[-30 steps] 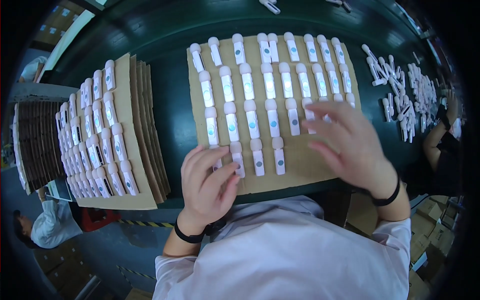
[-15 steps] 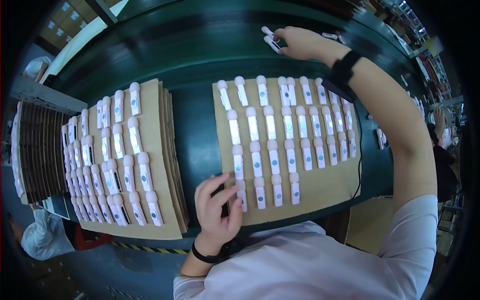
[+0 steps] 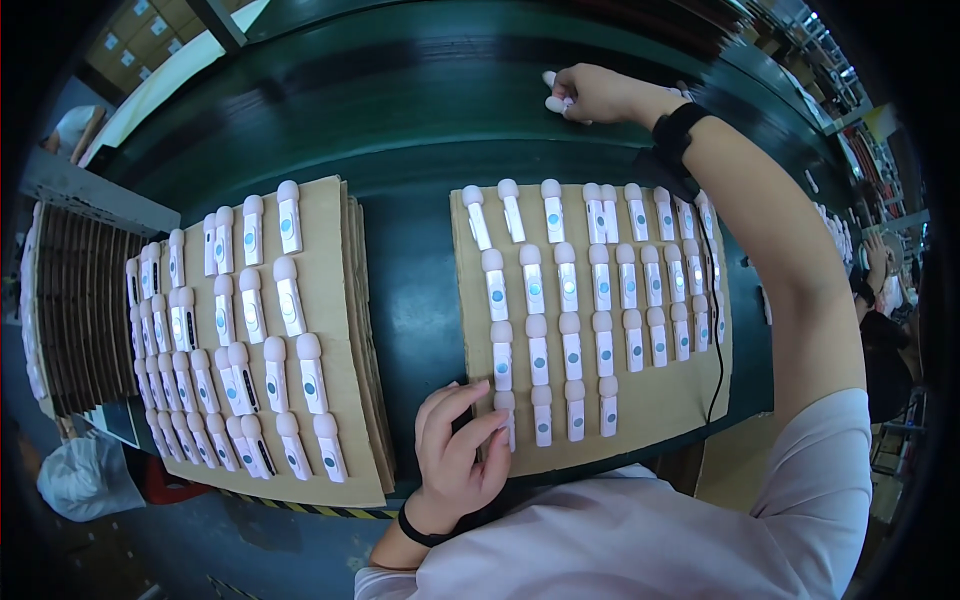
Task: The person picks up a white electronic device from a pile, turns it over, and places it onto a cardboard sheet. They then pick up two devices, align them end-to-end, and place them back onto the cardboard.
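My right hand [image 3: 598, 95] reaches far across the green belt. Its fingers are closed around two small pale wand-shaped devices [image 3: 556, 104]; their rounded heads stick out to the left and their bodies are mostly hidden. Near the front left corner of the right-hand cardboard sheet [image 3: 660, 405], my left hand [image 3: 460, 450] is half curled with its fingers apart. Its fingertips are beside or touching the front-left device [image 3: 506, 405]; I cannot tell which. Several like devices with blue-grey round buttons lie in rows on that sheet, heads pointing away from me.
To the left, a stack of cardboard sheets [image 3: 365, 380] carries more device rows. Further left stands a rack of stacked sheets [image 3: 90, 300]. A black cord [image 3: 714, 375] crosses the right sheet's edge. Other people work at far left and right.
My right hand has closed around the two devices and shifted slightly right. My left hand keeps its place by the front-left device. The whole view has shifted, moving the sheets down and right.
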A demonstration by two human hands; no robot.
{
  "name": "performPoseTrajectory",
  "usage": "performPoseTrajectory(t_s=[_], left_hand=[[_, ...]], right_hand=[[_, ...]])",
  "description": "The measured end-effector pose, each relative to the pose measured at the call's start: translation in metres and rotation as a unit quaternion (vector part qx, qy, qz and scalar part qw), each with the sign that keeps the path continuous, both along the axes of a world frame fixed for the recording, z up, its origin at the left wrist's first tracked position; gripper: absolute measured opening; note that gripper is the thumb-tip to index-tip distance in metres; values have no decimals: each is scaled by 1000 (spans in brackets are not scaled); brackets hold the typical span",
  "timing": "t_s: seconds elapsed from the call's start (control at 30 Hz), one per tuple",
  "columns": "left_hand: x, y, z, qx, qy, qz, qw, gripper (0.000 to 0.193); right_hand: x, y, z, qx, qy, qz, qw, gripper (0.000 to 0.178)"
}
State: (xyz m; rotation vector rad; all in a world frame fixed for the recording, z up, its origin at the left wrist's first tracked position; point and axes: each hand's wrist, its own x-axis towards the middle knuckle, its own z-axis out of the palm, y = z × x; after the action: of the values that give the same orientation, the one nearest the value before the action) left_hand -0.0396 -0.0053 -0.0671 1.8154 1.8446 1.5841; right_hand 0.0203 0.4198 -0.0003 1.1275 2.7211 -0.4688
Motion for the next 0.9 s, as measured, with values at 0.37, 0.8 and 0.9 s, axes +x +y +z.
performPoseTrajectory(t_s=[0.37, 0.8, 0.9], left_hand=[[25, -24, 25, -19, -356, -4, 934, 25], [50, -20, 58, -170, -343, -166, 909, 26], [54, -15, 62, -142, -295, -150, 933, 25]], right_hand=[[95, -210, 78, -140, 138, 284, 938, 21], [202, -290, 36, -259, 336, 187, 886, 18], [220, -302, 29, -345, 410, -48, 843, 16]])
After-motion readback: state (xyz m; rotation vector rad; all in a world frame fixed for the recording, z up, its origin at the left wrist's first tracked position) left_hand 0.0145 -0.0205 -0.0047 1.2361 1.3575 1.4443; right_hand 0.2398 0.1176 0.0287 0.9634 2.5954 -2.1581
